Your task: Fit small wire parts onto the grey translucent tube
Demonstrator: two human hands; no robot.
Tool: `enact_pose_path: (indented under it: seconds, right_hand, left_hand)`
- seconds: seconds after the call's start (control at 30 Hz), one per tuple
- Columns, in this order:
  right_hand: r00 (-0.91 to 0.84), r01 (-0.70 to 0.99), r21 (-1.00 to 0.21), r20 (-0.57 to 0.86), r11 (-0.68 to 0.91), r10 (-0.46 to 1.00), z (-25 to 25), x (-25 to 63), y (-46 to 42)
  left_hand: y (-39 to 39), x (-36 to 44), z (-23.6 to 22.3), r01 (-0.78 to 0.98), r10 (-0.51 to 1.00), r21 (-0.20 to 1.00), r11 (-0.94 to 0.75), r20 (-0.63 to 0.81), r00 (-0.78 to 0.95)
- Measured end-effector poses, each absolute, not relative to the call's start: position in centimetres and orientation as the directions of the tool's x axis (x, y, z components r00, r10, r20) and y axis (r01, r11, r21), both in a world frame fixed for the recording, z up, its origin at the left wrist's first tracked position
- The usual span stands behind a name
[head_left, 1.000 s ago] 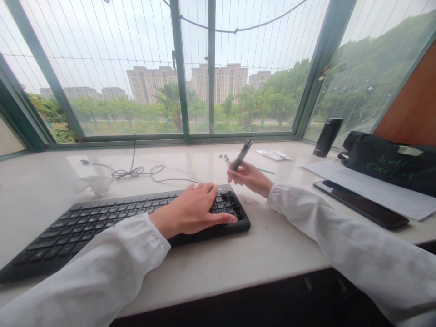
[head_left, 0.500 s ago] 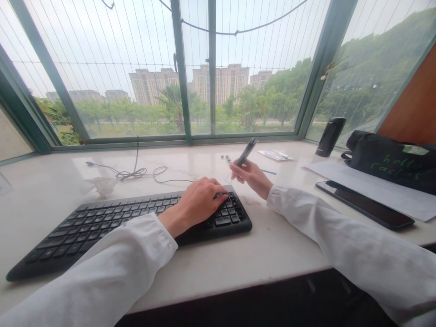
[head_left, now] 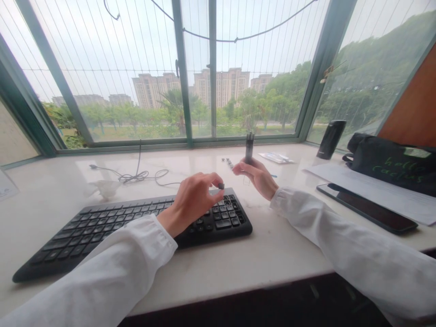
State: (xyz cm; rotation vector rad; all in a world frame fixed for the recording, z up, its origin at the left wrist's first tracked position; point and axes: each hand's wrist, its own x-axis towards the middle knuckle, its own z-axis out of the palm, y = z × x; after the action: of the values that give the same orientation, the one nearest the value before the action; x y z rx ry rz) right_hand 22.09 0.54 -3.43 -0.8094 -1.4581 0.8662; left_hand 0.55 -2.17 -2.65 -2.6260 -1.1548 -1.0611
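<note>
A black keyboard (head_left: 112, 225) lies on the pale stone window ledge (head_left: 272, 245). My left hand (head_left: 194, 200) hovers over its right end, thumb and forefinger pinched on a small dark keycap (head_left: 221, 185) lifted clear of the keys. My right hand (head_left: 257, 175) is just behind the keyboard's far right corner, closed round a slim dark pen-like tool (head_left: 249, 147) held upright. Both arms wear white sleeves.
A thin cable (head_left: 136, 175) and a crumpled tissue (head_left: 102, 187) lie behind the keyboard. To the right are a dark phone (head_left: 368, 208), white papers (head_left: 374, 190), a black bag (head_left: 391, 163) and a black cylinder (head_left: 329, 138). Windows ring the ledge.
My left hand rose off the number pad and now pinches a small keycap above it. My right hand swung the dark tool from a tilt to upright.
</note>
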Motion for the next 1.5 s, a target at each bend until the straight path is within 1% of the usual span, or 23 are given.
enact_pose_path:
  seconds: [0.07,0.1,0.17,0.23,0.33,0.5,0.63,0.83,1.0,1.17,1.5]
  right_hand:
    - [-0.144,-0.032,-0.893,0.449,0.449,0.882,-3.3,21.8,0.2]
    - [-0.187,-0.01,-0.902,0.426,0.431,0.885,-3.3,21.6,0.0]
    - [-0.257,0.091,-0.901,0.389,0.423,0.885,-3.3,21.4,-0.3]
    - [-0.305,0.222,-0.863,0.38,0.453,0.873,-3.4,21.3,-0.5]
    - [-0.353,0.346,-0.795,0.382,0.499,0.854,-3.5,21.3,-0.6]
    - [-0.368,0.391,-0.785,0.345,0.48,0.863,-3.4,21.3,-0.6]
    - [-0.409,0.386,-0.795,0.307,0.468,0.859,-3.3,21.1,-0.8]
    - [-0.514,0.324,-0.835,0.24,0.445,0.823,-3.4,21.0,-0.9]
    - [-0.493,0.264,-0.889,0.209,0.374,0.844,-3.6,21.1,-0.5]
    - [-0.465,0.224,-0.909,0.216,0.35,0.859,-3.9,21.5,-0.1]
    - [-0.426,0.196,-0.913,0.248,0.357,0.87,-3.8,21.3,-0.2]
  left_hand:
    - [-2.2,0.5,-2.6,0.667,0.606,0.201,-0.717,0.653,0.455]
    - [-2.2,0.5,-2.5,0.663,0.603,0.208,-0.719,0.662,0.446]
    - [-2.2,0.4,-2.5,0.658,0.602,0.219,-0.721,0.669,0.436]
    - [-2.1,0.4,-2.6,0.658,0.607,0.225,-0.718,0.665,0.435]
    - [-2.2,0.3,-2.6,0.666,0.616,0.224,-0.711,0.654,0.438]
    - [-2.4,0.4,-2.5,0.71,0.624,0.179,-0.681,0.649,0.435]
    - [-2.6,0.4,-2.3,0.764,0.622,0.12,-0.634,0.666,0.412]
    - [-2.6,0.4,-2.4,0.763,0.615,0.111,-0.637,0.67,0.416]
    - [-2.4,0.4,-2.6,0.712,0.587,0.127,-0.69,0.673,0.449]
    - [-2.2,0.4,-2.9,0.666,0.537,0.077,-0.742,0.663,0.521]
    - [-2.2,0.2,-2.8,0.675,0.557,0.117,-0.728,0.675,0.484]
